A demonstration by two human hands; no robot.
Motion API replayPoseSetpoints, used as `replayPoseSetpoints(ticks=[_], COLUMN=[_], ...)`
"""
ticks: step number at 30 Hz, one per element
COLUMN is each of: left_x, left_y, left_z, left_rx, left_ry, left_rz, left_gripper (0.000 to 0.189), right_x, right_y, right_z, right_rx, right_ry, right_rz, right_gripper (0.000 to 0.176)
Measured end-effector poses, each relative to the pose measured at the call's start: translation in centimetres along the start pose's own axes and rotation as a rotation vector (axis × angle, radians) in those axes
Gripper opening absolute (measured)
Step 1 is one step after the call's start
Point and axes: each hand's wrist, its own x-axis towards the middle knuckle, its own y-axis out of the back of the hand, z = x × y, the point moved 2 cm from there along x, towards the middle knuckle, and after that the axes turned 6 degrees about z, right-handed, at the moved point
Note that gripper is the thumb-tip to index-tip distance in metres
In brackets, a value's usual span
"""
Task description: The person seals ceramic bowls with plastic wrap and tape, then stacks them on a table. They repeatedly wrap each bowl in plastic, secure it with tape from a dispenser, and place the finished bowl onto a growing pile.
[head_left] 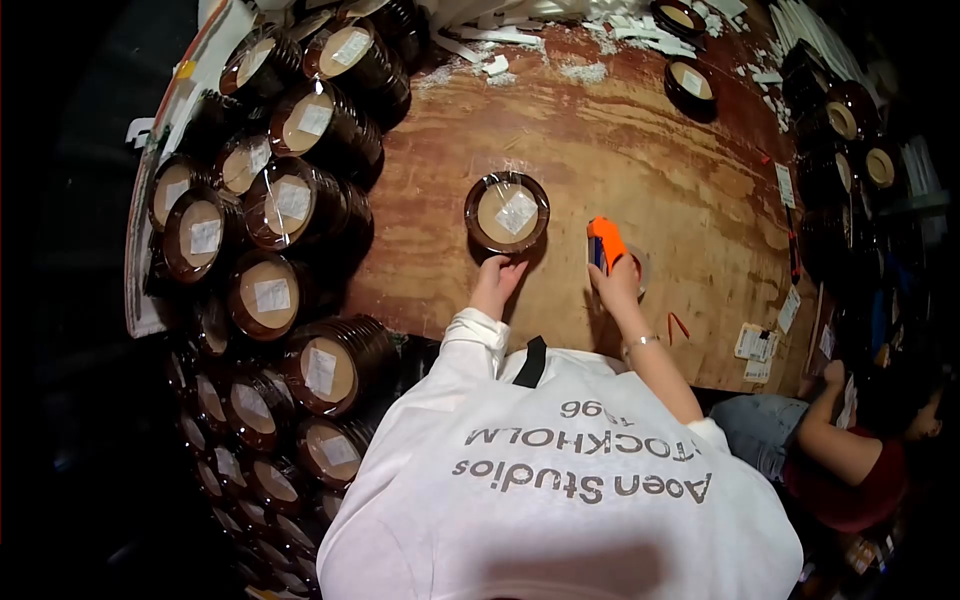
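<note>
A plastic-wrapped stack of brown-rimmed plates stands on the wooden table in front of me, with a white label on its beige top. My left hand grips its near side; some fingertips are hidden at the rim. To the right, my right hand is closed around an orange and dark blue tape dispenser, held apart from the stack. A pale ring like a roll of tape shows behind that hand, partly covered.
Many wrapped plate stacks line the left side. Foam scraps lie along the far edge of the table. Another stack sits far right. Printed labels lie near right, where another person is close by.
</note>
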Motion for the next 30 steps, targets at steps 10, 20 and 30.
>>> replayPoseSetpoints(ticks=[10, 20, 30], left_x=[-8.8, -21.9, -25.7], left_y=[3.1, 8.3, 8.6], left_z=[2.6, 2.2, 8.2], left_rx=[0.072, 0.299, 0.489], left_ry=[-0.285, -0.438, -0.903], left_rz=[0.005, 0.053, -0.016], left_gripper=[0.027, 0.026, 0.033], right_x=[0.2, 0.7, -0.7], right_y=[-9.8, -12.3, -2.7], right_z=[-8.6, -10.2, -16.2], right_rx=[1.478, 1.597, 1.356], right_ry=[-0.757, -0.714, -0.043], right_rz=[-0.812, -0.576, -0.852], right_gripper=[0.080, 0.032, 0.042])
